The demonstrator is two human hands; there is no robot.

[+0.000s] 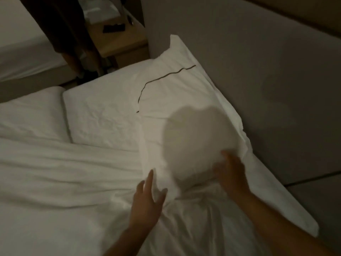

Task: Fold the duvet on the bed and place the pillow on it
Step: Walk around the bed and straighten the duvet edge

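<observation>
A white pillow (177,93) with a thin dark line across it lies at the head of the bed, against the grey headboard. The rumpled white duvet (59,182) covers the bed below it. My left hand (147,198) hovers with fingers spread at the pillow's near edge, just over the duvet. My right hand (230,174) touches the pillow's near right corner; it is blurred and its fingers look fairly straight. A round shadow falls on the pillow between the hands.
A second white pillow (31,111) lies at the left. The padded grey headboard (258,71) runs along the right. A wooden nightstand (120,43) with dark small items stands behind the bed, beside a dark hanging cloth (60,24) and another bed (18,43).
</observation>
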